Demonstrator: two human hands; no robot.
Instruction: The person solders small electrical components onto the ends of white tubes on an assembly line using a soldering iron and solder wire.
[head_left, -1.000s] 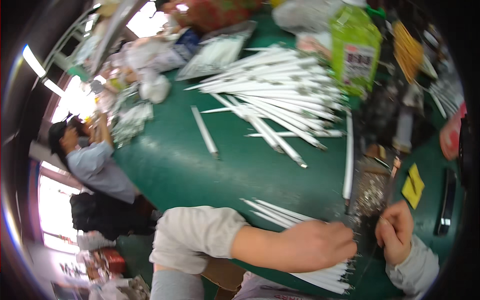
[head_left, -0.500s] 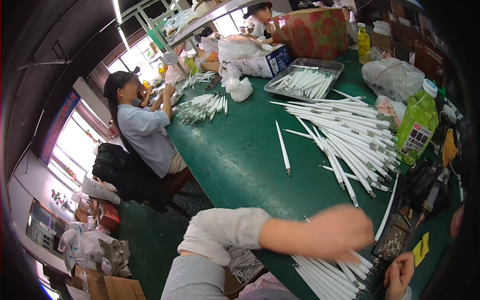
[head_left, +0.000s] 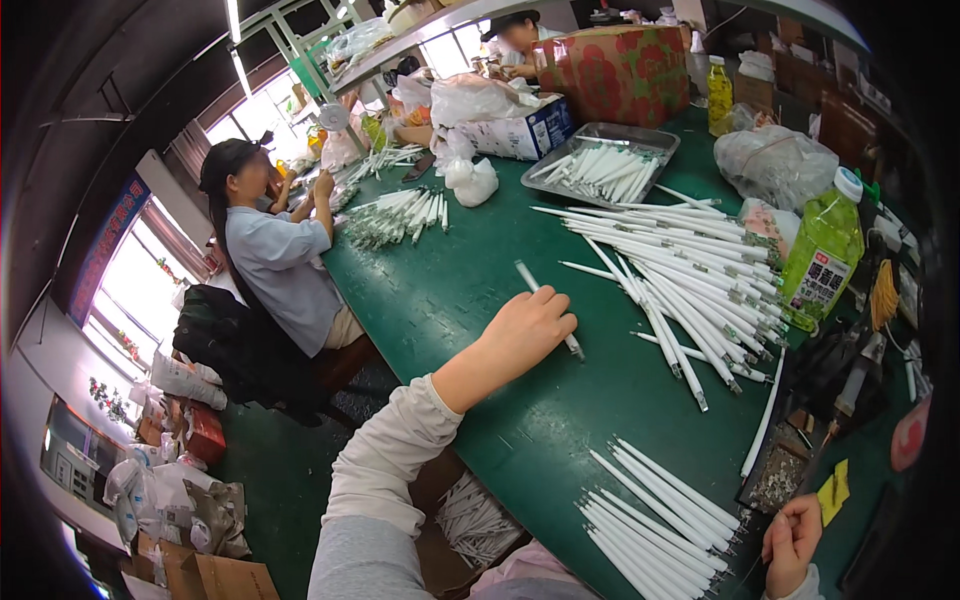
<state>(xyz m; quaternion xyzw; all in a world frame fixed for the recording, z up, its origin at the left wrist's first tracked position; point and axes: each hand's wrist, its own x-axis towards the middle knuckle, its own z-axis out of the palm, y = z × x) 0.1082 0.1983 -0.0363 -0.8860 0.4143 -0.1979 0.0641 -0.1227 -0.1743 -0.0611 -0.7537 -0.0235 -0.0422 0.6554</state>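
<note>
The left hand (head_left: 528,328) lay stretched out over the green bench (head_left: 450,290), its fingers (head_left: 560,322) curled down onto a single white tube (head_left: 545,305) that lay alone near the middle of the bench, running from about eleven o'clock to five o'clock under the hand. The fingers were closing on the tube rather than clenched; whether it was fully gripped could not be told. To lift it cleanly, the hold looked best taken near the tube's middle, so that neither end dipped or dragged on the bench, and the metal-tipped end stayed free.

The right hand (head_left: 793,540) sat at the five o'clock edge, fingers curled inward; what, if anything, it grasped could not be told. Just beside it, at about seven o'clock from it, a neat row of white tubes (head_left: 660,515) lay side by side. A large loose heap of tubes (head_left: 690,275) spread at two o'clock of the left hand, close enough for a careless sweep to scatter it. A green bottle (head_left: 822,255) stood upright at the heap's far side, and a metal tray (head_left: 600,165) of more tubes sat at twelve o'clock. A seated co-worker (head_left: 275,265) worked at ten o'clock, well apart.
</note>
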